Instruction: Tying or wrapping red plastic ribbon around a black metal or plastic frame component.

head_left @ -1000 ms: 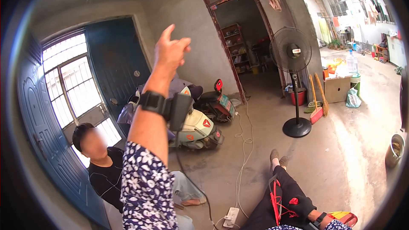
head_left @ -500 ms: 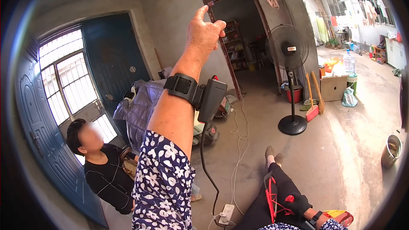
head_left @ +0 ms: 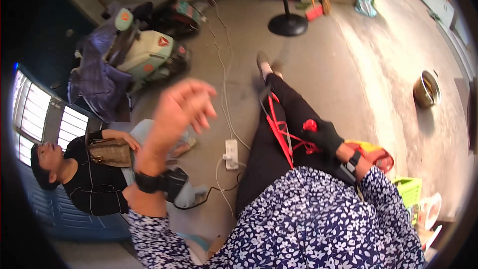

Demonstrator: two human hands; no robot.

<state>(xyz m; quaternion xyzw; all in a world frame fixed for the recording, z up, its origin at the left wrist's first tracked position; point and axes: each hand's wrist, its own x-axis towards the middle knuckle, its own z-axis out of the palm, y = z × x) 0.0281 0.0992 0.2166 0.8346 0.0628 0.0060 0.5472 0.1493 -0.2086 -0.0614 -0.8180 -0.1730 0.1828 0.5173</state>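
My bare left hand (head_left: 180,108) is raised in the air beyond my lap on the left, slightly blurred. Its fingers are loosely bent and apart, with nothing in them. On my thigh rests my right hand (head_left: 326,138), in a black glove. Its fingers are curled round a small red rounded bundle (head_left: 309,125), whose exact kind I cannot make out. Long red strips (head_left: 282,137) lie along my black trousers, and thin red cord trails from them to just below the right hand.
A person in black (head_left: 97,179) with a brown bag (head_left: 112,152) sits at the left. Beyond stands a scooter (head_left: 144,57) under a purple cover. A white power strip (head_left: 231,154) and cables lie on the floor. A metal pot (head_left: 426,89) and a green basket (head_left: 408,191) are at the right.
My left hand has come down from pointing high toward the doorway, its forefinger no longer stretched out. The view has tilted down to my lap. My right hand stays by the red strips.
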